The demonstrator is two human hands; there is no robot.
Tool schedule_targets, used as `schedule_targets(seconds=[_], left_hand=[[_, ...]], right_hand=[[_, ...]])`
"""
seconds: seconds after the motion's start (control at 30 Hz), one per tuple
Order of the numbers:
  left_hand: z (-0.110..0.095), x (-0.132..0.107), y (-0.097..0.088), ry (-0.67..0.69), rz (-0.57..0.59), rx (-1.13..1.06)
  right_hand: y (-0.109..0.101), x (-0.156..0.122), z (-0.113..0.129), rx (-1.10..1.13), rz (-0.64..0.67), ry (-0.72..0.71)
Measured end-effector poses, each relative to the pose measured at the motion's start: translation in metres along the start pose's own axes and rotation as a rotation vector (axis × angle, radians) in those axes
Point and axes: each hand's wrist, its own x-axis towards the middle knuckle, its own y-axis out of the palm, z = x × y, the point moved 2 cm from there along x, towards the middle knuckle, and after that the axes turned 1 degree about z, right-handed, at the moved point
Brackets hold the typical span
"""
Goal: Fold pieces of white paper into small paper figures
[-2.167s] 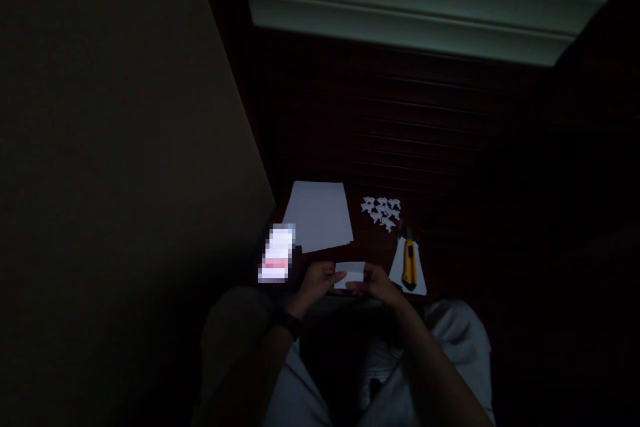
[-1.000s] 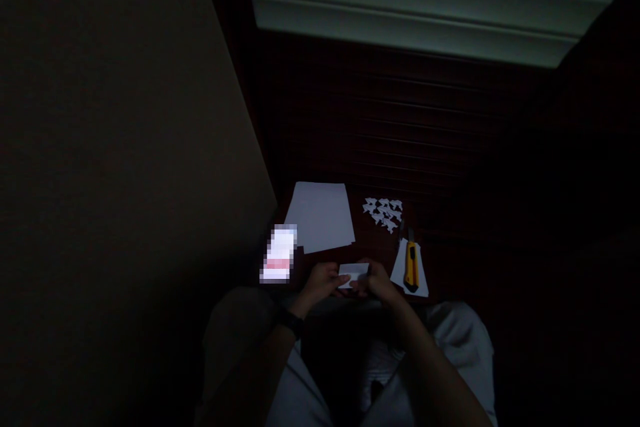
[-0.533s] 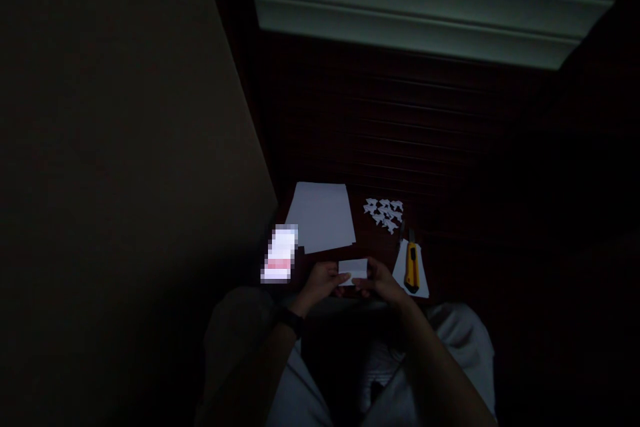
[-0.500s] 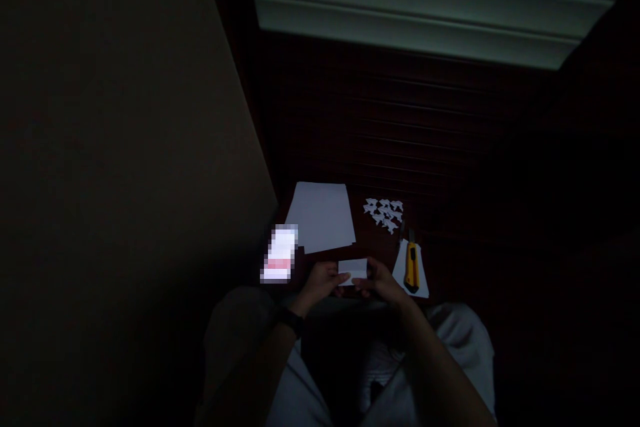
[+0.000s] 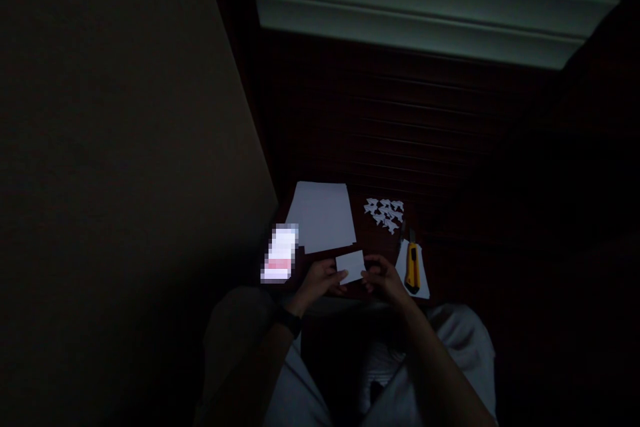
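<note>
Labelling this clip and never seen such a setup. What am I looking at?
No machine: a person works bare-handed, seen through one camera worn on the head, looking forward and down. The left hand pinches a small white paper; the right hand is at its right edge, grip unclear. On the dark table lie larger white paper sheets, small folded paper shapes and a yellow utility knife on smaller white sheets; a bright pixelated screen is at left.

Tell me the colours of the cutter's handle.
The cutter's handle is yellow with black parts, seen best in the head view, the only one.
</note>
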Motion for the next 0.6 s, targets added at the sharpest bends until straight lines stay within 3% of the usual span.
schedule_targets(seconds=[0.23,0.6], left_hand=[[0.007,0.003,0.0,0.044,0.055,0.066],[0.011,0.006,-0.002,0.073,0.069,0.074]], right_hand=[[0.014,0.004,0.0,-0.062,0.143,0.044],[0.003,0.004,-0.001,-0.022,0.117,0.089]])
